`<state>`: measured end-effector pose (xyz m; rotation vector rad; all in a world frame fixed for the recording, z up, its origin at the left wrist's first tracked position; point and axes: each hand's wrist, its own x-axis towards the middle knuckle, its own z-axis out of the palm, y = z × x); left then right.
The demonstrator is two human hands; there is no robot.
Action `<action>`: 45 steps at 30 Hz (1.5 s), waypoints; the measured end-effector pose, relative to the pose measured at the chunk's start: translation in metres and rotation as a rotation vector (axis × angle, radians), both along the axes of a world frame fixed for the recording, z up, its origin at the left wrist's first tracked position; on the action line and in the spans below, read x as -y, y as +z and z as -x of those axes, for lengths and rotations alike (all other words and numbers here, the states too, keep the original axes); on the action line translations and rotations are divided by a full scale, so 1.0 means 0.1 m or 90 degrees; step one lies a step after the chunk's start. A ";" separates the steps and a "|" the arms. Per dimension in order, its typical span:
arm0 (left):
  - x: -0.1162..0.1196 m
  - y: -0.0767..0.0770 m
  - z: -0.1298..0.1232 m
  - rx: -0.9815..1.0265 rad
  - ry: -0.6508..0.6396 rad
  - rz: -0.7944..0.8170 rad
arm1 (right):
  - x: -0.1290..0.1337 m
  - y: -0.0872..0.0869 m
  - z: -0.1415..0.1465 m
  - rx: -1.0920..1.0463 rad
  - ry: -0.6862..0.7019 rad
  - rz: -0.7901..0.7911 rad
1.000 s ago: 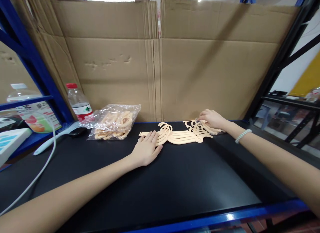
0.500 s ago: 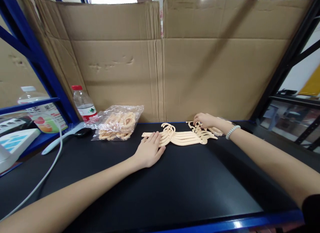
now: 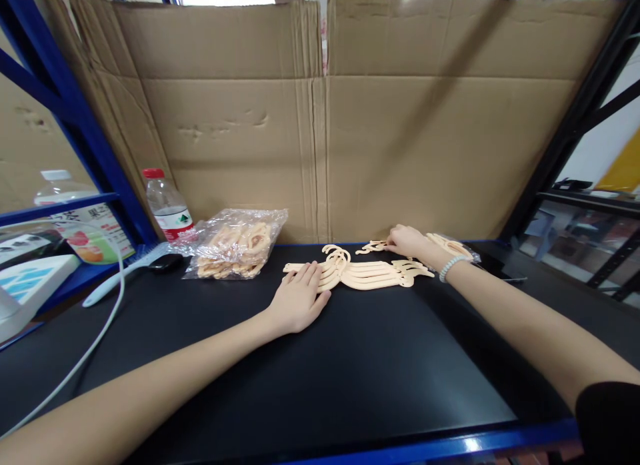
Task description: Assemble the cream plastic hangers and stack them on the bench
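Observation:
A row of overlapping beige clothes hangers point(image 3: 373, 275) lies flat on the black table, their hooks bunched together at the top. My left hand point(image 3: 299, 297) rests on the hangers' left end, palm down with fingers stretched out. Behind the right half of the hangers, my right hand point(image 3: 407, 243) is closed at the fingertips on a small, curvy beige piece point(image 3: 371, 248). That piece sits low at the back of the table, its right end covered by my fingers. What exactly it is, I cannot make out.
At the back left, a clear plastic bag of beige pieces point(image 3: 235, 248) stands near a red-capped bottle point(image 3: 169, 208) and a light-blue brush point(image 3: 127, 272). Another bagged beige bundle point(image 3: 450, 246) lies behind my right wrist. Cardboard point(image 3: 225, 125) walls the back. A white cable point(image 3: 107, 325) runs down the left.
My right hand has shifted slightly, and the curvy beige piece has moved left, away from the hangers' right end. My left hand stays in place on the hangers.

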<state>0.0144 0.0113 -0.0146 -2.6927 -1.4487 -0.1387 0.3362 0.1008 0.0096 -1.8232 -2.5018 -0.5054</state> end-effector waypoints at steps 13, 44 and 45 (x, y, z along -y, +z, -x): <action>0.00 0.00 -0.01 0.004 0.003 -0.002 | 0.12 0.19 -0.49 -0.033 0.118 0.104; -0.02 0.01 -0.02 0.019 -0.006 0.004 | 0.97 -0.32 0.65 -0.205 0.155 0.076; -0.04 0.01 -0.03 0.020 -0.007 0.003 | 0.97 -0.36 0.66 -0.195 0.154 0.084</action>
